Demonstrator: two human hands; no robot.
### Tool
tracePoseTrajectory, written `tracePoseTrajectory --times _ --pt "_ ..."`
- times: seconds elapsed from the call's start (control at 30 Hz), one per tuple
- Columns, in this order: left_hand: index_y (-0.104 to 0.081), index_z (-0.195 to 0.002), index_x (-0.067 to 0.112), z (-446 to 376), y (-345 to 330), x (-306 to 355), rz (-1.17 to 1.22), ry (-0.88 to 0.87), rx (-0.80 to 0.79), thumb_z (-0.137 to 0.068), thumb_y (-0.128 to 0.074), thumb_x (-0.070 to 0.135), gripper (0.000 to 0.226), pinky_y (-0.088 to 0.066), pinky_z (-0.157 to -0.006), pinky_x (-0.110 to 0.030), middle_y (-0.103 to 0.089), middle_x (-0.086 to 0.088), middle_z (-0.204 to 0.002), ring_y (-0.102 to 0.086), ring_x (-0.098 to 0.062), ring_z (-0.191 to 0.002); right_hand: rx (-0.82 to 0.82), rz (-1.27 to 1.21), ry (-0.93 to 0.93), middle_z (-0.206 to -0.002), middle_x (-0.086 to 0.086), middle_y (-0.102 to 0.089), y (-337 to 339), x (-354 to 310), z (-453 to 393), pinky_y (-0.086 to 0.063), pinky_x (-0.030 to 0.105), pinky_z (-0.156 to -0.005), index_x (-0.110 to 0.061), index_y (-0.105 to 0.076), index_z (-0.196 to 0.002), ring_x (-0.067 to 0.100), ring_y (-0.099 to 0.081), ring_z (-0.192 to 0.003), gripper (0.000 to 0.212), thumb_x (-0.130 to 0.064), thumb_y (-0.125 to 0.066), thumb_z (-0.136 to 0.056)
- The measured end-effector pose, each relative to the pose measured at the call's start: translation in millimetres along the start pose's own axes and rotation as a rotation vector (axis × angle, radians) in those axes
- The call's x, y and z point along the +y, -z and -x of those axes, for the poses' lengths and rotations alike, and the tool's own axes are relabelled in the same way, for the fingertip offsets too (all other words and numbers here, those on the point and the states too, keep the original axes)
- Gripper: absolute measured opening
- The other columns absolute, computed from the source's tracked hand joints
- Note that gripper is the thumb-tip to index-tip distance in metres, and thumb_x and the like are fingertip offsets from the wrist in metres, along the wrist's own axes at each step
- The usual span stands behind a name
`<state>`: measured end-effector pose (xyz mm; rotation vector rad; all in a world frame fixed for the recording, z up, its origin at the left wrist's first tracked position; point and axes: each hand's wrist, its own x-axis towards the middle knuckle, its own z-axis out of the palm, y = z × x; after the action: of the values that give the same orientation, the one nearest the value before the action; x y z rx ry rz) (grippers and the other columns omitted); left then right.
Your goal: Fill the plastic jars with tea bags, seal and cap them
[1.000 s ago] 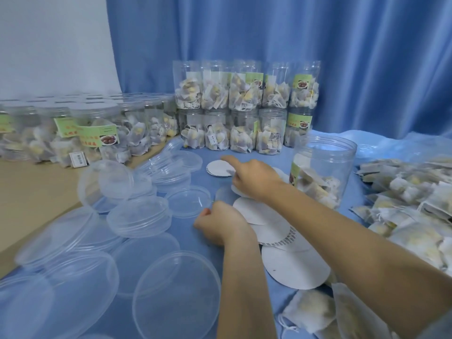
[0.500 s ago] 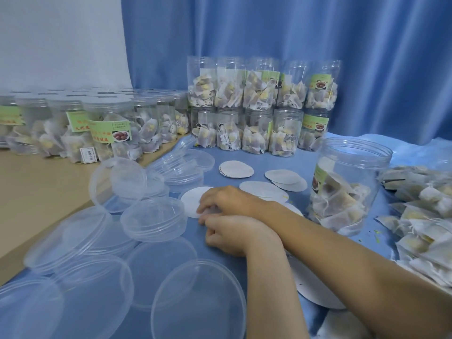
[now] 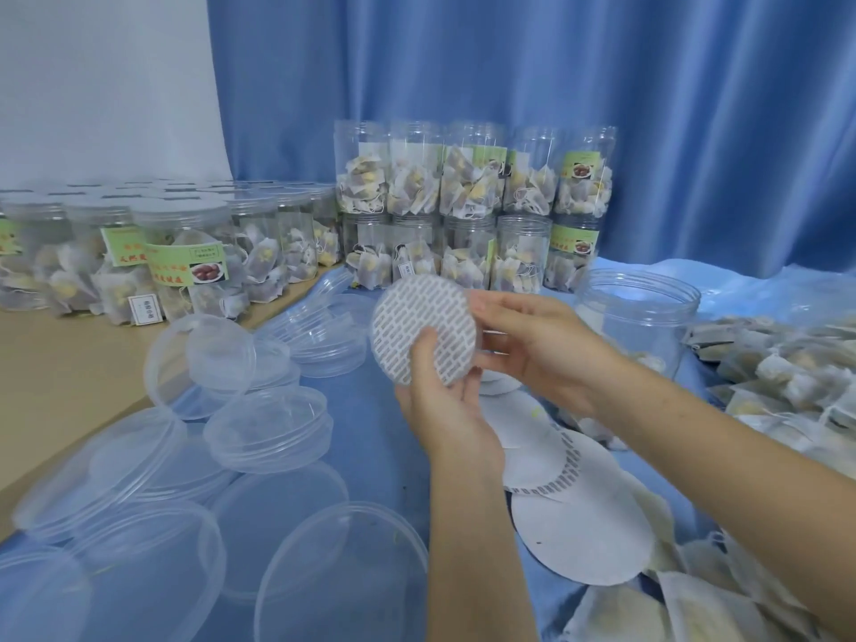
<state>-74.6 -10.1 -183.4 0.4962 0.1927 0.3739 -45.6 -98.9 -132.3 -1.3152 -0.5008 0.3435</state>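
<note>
Both my hands hold up a round white seal disc [image 3: 419,319], its printed patterned side facing me. My left hand [image 3: 444,410] pinches its lower edge with the thumb on the front. My right hand [image 3: 532,349] grips its right edge. Behind my right hand stands an open clear plastic jar [image 3: 644,308] with tea bags in its bottom. More white seal discs [image 3: 583,535] lie on the blue cloth below my hands. Loose tea bags [image 3: 787,377] are piled at the right.
Several clear plastic lids [image 3: 268,428] lie scattered on the blue cloth at the left and front. Filled jars [image 3: 472,224] stand stacked in two rows at the back. Capped labelled jars [image 3: 185,261] stand on the wooden table at the left. A blue curtain hangs behind.
My hands have lifted a seal disc off the cloth and now hold it up between them. The camera has moved closer and shifted left.
</note>
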Motion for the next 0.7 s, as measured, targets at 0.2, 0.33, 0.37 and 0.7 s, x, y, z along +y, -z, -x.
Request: tracePoseTrajectory --times 0.2,0.33,0.37,0.7 --pt "-0.063 -0.108 0.016 21.4 -15.3 -6.6 -0.196 -0.165 -0.160 -0.079 -0.070 0.003 0.032 -0.058 -0.073 -0.031 -0.071 -0.005 -0.106 -0.069 -0.021 -0.095 0.277 0.699 0.347 -0.125 0.004 -0.053 30.8 -15.1 38.9 -0.053 0.022 -0.083 -0.021 -0.048 -0.131 0.010 -0.059 -0.096 0.054 -0.011 -0.069 -0.082" --pt "-0.064 -0.087 0.016 38.5 -32.4 -21.1 -0.482 -0.203 -0.300 -0.077 -0.070 -0.001 0.021 -0.053 -0.067 -0.030 -0.069 -0.007 -0.086 -0.065 -0.019 -0.075 0.201 1.495 0.543 -0.153 0.012 -0.018 36.8 -19.6 54.0 -0.027 0.037 -0.109 -0.022 -0.036 -0.143 0.027 -0.022 -0.139 0.091 -0.038 -0.081 -0.065" --pt "-0.064 -0.087 0.017 43.1 -37.8 -24.5 -0.503 -0.203 -0.323 -0.078 -0.067 -0.002 0.021 -0.052 -0.064 -0.027 -0.068 -0.004 -0.081 -0.064 -0.016 -0.071 0.210 1.499 0.520 -0.154 0.013 -0.016 36.8 -24.0 55.7 -0.025 0.038 -0.110 -0.025 -0.034 -0.144 0.029 -0.019 -0.141 0.091 -0.037 -0.079 -0.065" --pt "-0.065 -0.093 0.020 72.6 -87.1 -34.1 -0.435 -0.014 -0.737 -0.082 -0.044 0.042 0.034 -0.050 -0.082 -0.035 -0.070 -0.002 -0.095 -0.065 -0.016 -0.091 0.509 1.136 0.557 -0.146 0.002 -0.036 74.0 -63.1 65.9 -0.023 0.031 -0.113 -0.055 -0.029 -0.136 0.019 -0.029 -0.136 0.073 -0.074 -0.042 -0.066"
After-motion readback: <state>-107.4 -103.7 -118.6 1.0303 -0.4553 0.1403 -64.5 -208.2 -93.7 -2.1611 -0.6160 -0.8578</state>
